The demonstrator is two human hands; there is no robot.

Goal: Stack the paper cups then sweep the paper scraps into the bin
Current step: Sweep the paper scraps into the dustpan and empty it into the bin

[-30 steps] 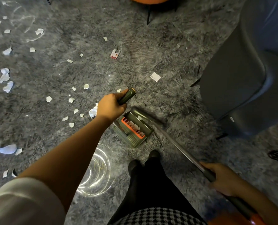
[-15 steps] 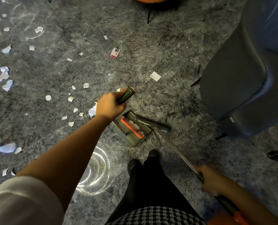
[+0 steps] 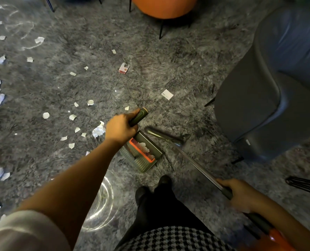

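- Scraps (image 3: 72,117): white torn bits, mostly small and a few crumpled, lie strewn over the grey shaggy rug (image 3: 168,57) to the left of the left hand (image 3: 120,128) and out to the frame's left edge. 1 crumpled scrap (image 3: 98,131) lies just beside that hand.
- A few white bits (image 3: 143,146) sit inside the dustpan (image 3: 147,163), against its orange comb (image 3: 141,151).
- The dustpan is olive green with a ribbed lip and stands on the rug just below and right of the left hand. That hand is clenched round its handle (image 3: 139,116), whose capped end pokes out past the fingers.
- The broom head (image 3: 166,136), blurred, lies on the rug just right of the pan; whether they touch I cannot tell.
- The pole (image 3: 196,164) slants from the head to the right hand (image 3: 241,194), which grasps its dark sleeve.
- 1 square scrap (image 3: 167,94) and 1 red-and-white wrapper (image 3: 124,68) lie beyond the left hand, well apart from each other.
- Edges: a grey chair (image 3: 259,105) stands near the broom head's right, an orange seat (image 3: 165,6) far ahead, 2 shoes (image 3: 165,182) just behind the pan, and a clear bowl (image 3: 100,205) under the left forearm.
- Bare rug stretches from the left hand towards the orange seat.
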